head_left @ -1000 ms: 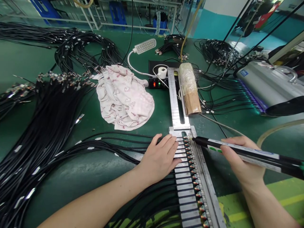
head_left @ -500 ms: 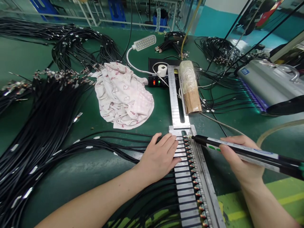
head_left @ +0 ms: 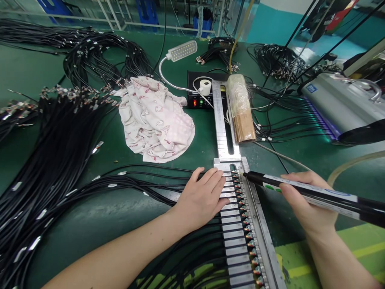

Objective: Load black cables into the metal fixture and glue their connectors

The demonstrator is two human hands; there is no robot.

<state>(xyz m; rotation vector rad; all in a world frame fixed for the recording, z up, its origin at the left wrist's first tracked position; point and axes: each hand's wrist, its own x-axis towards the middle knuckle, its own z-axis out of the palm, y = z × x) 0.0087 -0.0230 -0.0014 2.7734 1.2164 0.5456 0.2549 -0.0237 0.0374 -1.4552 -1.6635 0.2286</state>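
Note:
Fingers stretched out, my left hand [head_left: 202, 196] lies flat over black cables [head_left: 156, 185] where they cross a slotted metal fixture [head_left: 239, 253]. The cables sit side by side in the slots, their small connector ends [head_left: 245, 214] lined up along the right side. My right hand [head_left: 313, 200] grips a black dispensing pen [head_left: 300, 188] with a white label and green marks. Its dark tip points left, close to the topmost connectors; whether it touches them I cannot tell.
A pinkish-white cloth [head_left: 158, 122] lies left of a metal rail with a wrapped wooden block [head_left: 241, 108]. Behind stand a gooseneck lamp [head_left: 182, 51] and a black control box [head_left: 195, 94]. A silver machine glowing purple [head_left: 351, 106] is at right; cable bundles [head_left: 51, 160] cover the left.
The pen has shifted very slightly to the right with my right hand. My left hand stays in place on the cables; the view has tilted a little.

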